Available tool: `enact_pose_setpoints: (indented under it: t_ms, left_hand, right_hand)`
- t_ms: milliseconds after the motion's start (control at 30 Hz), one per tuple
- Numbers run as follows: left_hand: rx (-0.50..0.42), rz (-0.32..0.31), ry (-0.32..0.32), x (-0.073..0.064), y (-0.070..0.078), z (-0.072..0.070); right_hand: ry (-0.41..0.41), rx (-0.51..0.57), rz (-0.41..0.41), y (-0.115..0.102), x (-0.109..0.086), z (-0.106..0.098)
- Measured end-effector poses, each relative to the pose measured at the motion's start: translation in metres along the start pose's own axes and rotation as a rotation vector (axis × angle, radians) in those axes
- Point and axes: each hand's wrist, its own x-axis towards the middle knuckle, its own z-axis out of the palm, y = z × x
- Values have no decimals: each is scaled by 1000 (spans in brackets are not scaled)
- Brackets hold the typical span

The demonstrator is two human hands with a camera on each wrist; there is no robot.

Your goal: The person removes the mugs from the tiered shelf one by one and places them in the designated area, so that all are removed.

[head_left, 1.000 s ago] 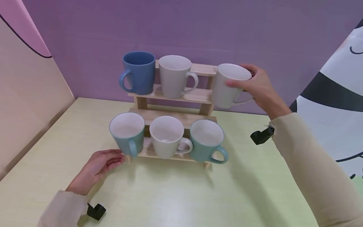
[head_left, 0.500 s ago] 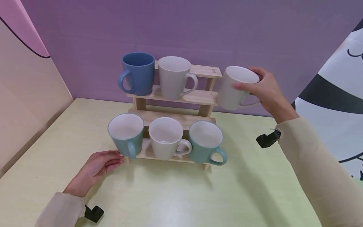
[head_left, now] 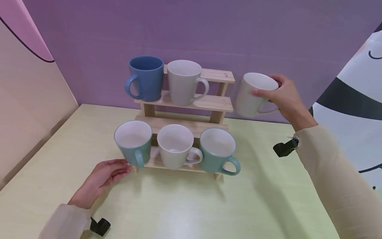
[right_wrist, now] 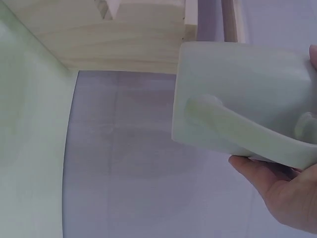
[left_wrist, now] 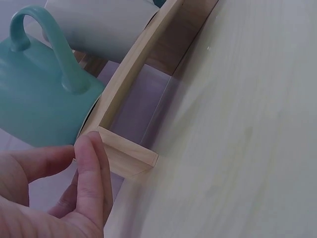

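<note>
My right hand (head_left: 285,97) grips a white mug (head_left: 252,99) near its rim, thumb on the near side. The mug is in the air, tilted a little, to the right of the tiered wooden rack (head_left: 219,103); its handle (right_wrist: 252,131) shows in the right wrist view. My left hand (head_left: 102,177) pinches the front left corner of the rack's lowest shelf (left_wrist: 119,87), just under a teal mug (left_wrist: 42,91). On that shelf stand this teal mug, a white mug (head_left: 173,149) and a second teal mug (head_left: 213,156) at the right.
On a higher shelf stand a blue mug (head_left: 150,81) at the left and another white mug (head_left: 182,84) in the middle; bare shelf (head_left: 222,103) shows to its right. The rack stands on a pale wooden table (head_left: 179,205) before a purple backdrop (head_left: 191,30).
My right hand has carried the white mug to the right, away from the rack, baring the right end of the upper shelf. The left hand stays at the rack's corner.
</note>
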Motion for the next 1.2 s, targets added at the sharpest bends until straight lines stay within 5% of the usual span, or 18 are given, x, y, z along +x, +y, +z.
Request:
enact_pose_setpoints:
  t_ms: [1200]
  left_hand:
    - [4,22,-3,-5,-6,4]
  right_hand:
    - [51,82,20,78,29,39]
